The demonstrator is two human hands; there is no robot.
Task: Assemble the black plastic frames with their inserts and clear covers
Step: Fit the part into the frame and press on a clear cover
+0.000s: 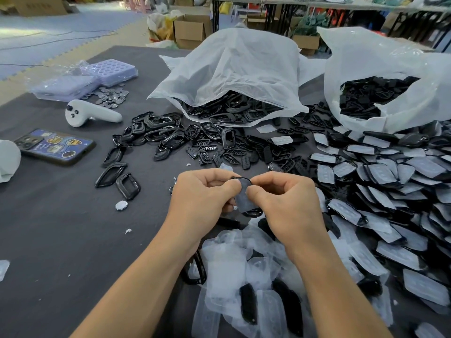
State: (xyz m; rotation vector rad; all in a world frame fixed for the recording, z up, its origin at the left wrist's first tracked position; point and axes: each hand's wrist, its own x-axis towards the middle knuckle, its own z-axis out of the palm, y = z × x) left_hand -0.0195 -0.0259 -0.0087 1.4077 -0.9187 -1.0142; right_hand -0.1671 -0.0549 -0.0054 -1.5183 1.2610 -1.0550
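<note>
Right of the phone (56,146), above the table (61,228), your left hand (202,191) and right hand (283,196) both pinch one frame (253,212), thumbs pressing its cover (244,200). Press unevenly and the cover could seat skewed or spring out; a slip would drop it among the loose covers nearer you than the phone. Counted: one frame held, two bags (234,67) beyond the phone, one controller (97,114), two loose frames (129,196) and one disc (121,205) right of the phone; the heaps are past counting.

Head-worn wide view, forward and down, close over table (61,240)
</note>
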